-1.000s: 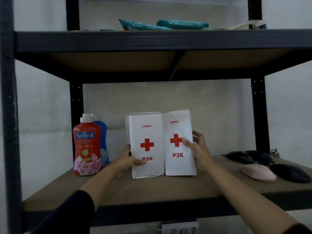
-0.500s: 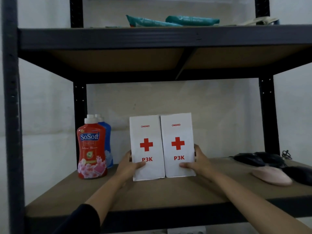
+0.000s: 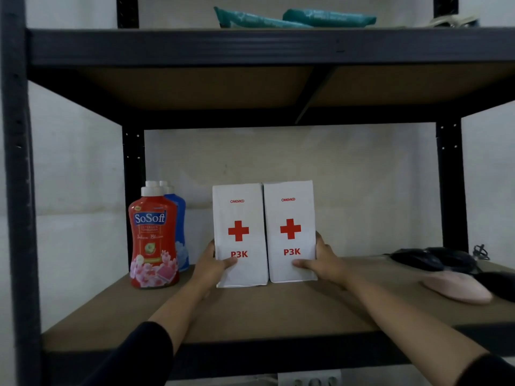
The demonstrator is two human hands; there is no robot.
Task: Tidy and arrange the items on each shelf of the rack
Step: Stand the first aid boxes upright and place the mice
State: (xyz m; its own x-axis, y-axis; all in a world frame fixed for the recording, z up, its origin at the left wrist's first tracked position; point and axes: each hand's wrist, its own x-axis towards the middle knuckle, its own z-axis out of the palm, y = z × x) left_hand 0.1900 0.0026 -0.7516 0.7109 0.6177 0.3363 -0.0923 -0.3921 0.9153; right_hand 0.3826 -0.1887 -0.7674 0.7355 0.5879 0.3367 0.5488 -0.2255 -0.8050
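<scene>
Two white first-aid boxes with red crosses stand upright side by side in the middle of the wooden shelf (image 3: 278, 313). My left hand (image 3: 211, 267) grips the lower left side of the left box (image 3: 239, 218), thumb on its front. My right hand (image 3: 323, 261) grips the lower right side of the right box (image 3: 289, 213), thumb on its front. The boxes touch each other, fronts facing me.
A red SoSoft bottle (image 3: 153, 235) and a blue bottle (image 3: 179, 218) behind it stand at the shelf's left. A pink mouse (image 3: 457, 288) and black mice (image 3: 429, 257) lie at the right. Teal packets (image 3: 306, 19) rest on the upper shelf. Black rack posts frame the sides.
The right box has been straightened upright and pressed against the left one. Both hands slid lower on the boxes' outer sides.
</scene>
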